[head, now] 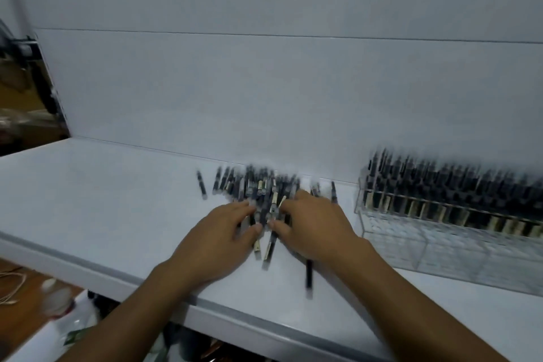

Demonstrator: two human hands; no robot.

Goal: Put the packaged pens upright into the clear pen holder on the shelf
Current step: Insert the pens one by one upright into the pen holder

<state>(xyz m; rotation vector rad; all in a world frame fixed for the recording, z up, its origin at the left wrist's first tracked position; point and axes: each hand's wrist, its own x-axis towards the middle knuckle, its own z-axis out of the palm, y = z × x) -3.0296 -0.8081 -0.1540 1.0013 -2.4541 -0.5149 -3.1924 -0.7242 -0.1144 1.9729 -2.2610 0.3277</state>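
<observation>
A heap of packaged black pens (258, 188) lies flat on the white shelf (102, 200) against the back wall. My left hand (217, 238) and my right hand (314, 226) rest on the near side of the heap, fingers curled over several pens between them. The frame is blurred, so the exact grip is unclear. A clear pen holder (440, 241) stands at the right on the shelf. Its back rows hold many upright pens (446, 194); its front compartments look empty.
One loose pen (309, 276) lies near the shelf's front edge under my right wrist, another (201, 185) left of the heap. Below the shelf's grey front lip (88, 261) are a white bottle (58, 303) and clutter on a wooden floor.
</observation>
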